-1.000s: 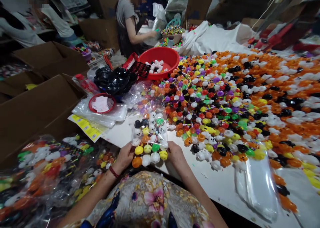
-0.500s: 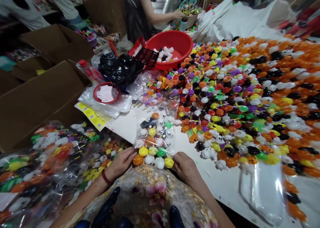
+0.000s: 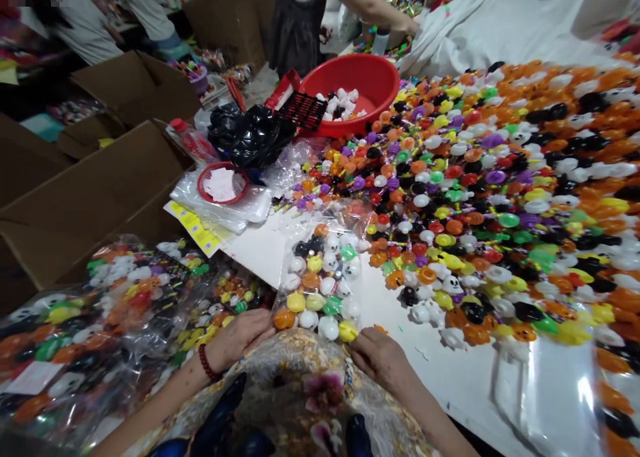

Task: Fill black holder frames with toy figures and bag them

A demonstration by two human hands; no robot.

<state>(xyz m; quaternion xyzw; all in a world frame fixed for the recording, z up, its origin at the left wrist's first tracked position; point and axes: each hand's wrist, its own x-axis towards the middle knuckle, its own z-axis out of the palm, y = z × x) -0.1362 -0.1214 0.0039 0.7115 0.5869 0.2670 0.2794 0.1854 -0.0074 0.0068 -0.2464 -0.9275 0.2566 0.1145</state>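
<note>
In front of my body a clear plastic bag [image 3: 314, 280] lies flat on the white table. It is filled with small plastic Halloween figures in orange, white, yellow, green and black, several with skull or pumpkin shapes. My left hand [image 3: 244, 337], with a dark red bead bracelet on the wrist, is closed at the bag's near left corner. At the near right corner, beside a yellow figure, my right hand [image 3: 383, 358] has its fingers curled in. The fingertips of both hands are partly hidden by the bag's edge and my patterned clothing.
A heap of loose figures [image 3: 450, 210] covers the table's right side. Behind stands a red basin [image 3: 373, 90]. To the left are a red basket with paper slips [image 3: 223, 185], a black plastic bag [image 3: 250, 137], a cardboard box [image 3: 95, 197] and filled bags [image 3: 125, 290]. A co-worker [image 3: 305, 27] stands beyond.
The view has shifted slightly left. My hands sit a little lower against the filled bag, which shows more of its clear top. The co-worker's arm has reached further right.
</note>
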